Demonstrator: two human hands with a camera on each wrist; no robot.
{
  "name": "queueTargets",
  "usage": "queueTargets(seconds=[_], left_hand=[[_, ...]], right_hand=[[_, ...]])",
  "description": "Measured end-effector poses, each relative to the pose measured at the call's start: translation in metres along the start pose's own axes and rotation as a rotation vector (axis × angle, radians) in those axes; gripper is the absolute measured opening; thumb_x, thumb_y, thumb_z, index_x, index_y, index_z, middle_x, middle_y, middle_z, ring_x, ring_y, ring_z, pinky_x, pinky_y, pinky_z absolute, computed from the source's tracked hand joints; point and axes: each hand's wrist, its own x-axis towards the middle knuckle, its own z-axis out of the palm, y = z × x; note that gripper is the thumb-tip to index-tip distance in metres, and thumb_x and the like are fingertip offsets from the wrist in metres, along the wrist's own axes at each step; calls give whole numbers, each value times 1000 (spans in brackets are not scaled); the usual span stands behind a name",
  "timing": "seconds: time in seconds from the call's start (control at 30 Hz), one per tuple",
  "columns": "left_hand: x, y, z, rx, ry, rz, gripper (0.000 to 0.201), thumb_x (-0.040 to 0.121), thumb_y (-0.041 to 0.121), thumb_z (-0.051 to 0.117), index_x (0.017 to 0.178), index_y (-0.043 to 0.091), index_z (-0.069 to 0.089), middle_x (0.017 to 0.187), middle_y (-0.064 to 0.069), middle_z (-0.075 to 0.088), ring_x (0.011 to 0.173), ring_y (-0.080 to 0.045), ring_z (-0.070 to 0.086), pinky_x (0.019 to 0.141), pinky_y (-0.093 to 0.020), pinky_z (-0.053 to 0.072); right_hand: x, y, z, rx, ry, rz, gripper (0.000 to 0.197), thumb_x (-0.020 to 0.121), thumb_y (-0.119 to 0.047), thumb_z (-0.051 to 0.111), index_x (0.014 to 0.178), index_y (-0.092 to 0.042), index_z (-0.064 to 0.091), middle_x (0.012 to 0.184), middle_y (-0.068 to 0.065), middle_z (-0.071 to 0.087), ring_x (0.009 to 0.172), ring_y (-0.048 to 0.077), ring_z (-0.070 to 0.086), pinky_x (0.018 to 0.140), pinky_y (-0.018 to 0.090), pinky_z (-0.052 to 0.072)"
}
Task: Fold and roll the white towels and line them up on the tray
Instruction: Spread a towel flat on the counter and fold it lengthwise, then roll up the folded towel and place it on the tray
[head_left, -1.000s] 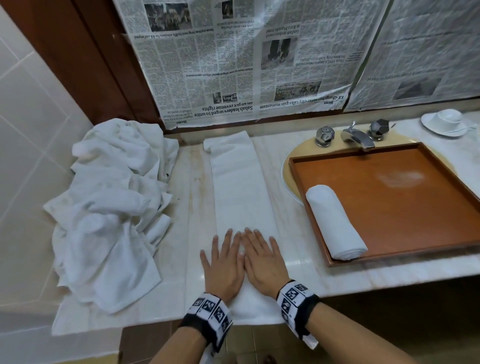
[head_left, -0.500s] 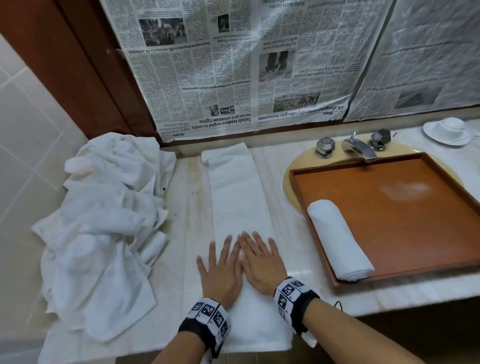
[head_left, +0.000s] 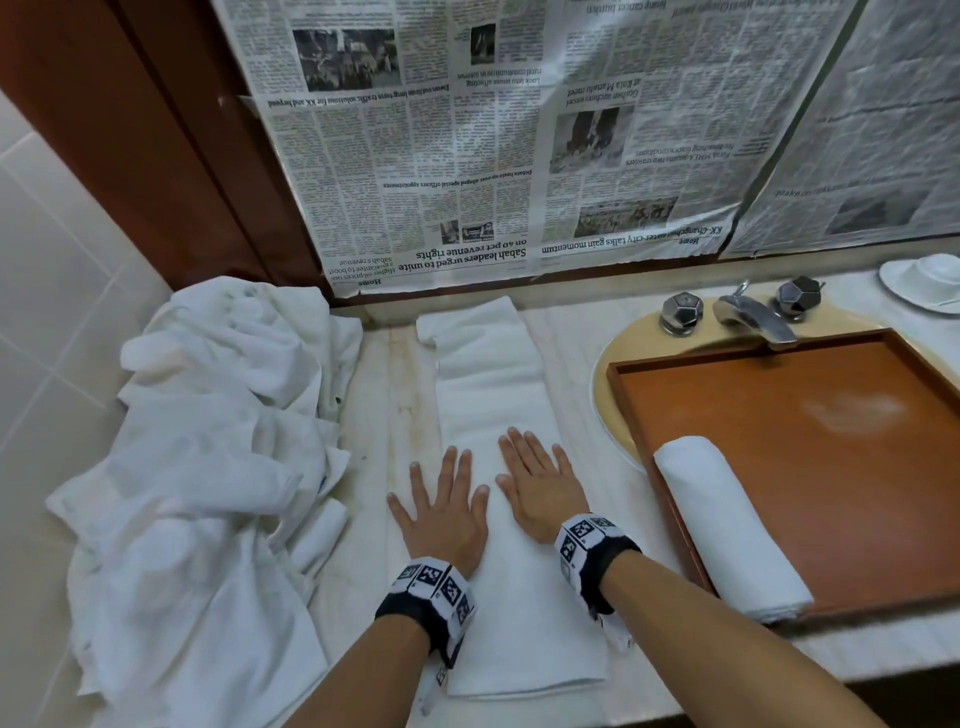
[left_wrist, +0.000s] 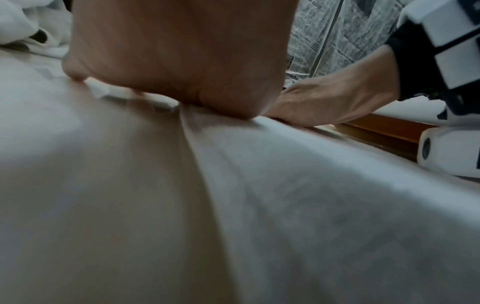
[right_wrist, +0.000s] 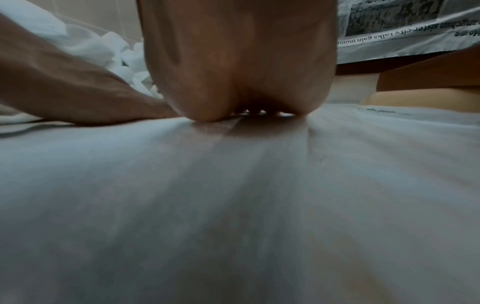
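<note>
i see the loose towel pile (head_left: 197, 467) dumped left on the tabletop (head_left: 384, 415), the tray (head_left: 779, 415) over the basin with one rolled towel (head_left: 727, 525) at its left edge. the folded towel strip (head_left: 493, 395) lies between, i judge ready for rolling. left hand (head_left: 444, 512) and right hand (head_left: 537, 486) press flat, fingers spread. wrist views show only the palm heels on cloth.

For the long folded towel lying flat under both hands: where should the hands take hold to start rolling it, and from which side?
Probably the near short end of the folded towel, taken from the person's side at both corners. The strip runs lengthwise away toward the wall, its near edge lies free by the counter's front, and the left hand and right hand rest flat just beyond it, so a pinch there could roll forward.
</note>
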Motion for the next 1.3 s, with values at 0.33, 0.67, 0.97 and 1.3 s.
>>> queueTargets(seconds=[0.33,0.67,0.97,1.3], left_hand=[[-31,-19,1,-4,-10,128,55,104,54,12,154,48,-11,161,22,-23,152,-23,-17,117,-63,-6],[-92,-60,22,43,43,131,68,87,64,-13,153,48,-15,159,24,-23,152,-19,-19,117,-61,-10],[-125,-27,51,51,80,232,60,102,53,3,159,36,9,166,17,-2,154,-17,1,119,-55,-2],[-166,-57,47,-105,255,440,49,88,54,57,131,32,56,135,10,52,120,-15,50,93,-36,42]], right_hand=[[-47,-19,14,31,85,-82,70,96,-50,2,159,-21,10,165,-7,1,153,19,2,119,43,-5],[-130,23,43,24,125,63,61,106,-45,6,157,-18,24,164,-4,15,150,18,21,118,41,6],[-156,0,60,7,187,-32,56,105,-41,26,156,-16,29,163,-2,24,150,15,22,116,46,12],[-217,22,55,85,340,-293,33,87,-42,61,114,-23,64,117,-4,61,105,12,56,88,25,48]])
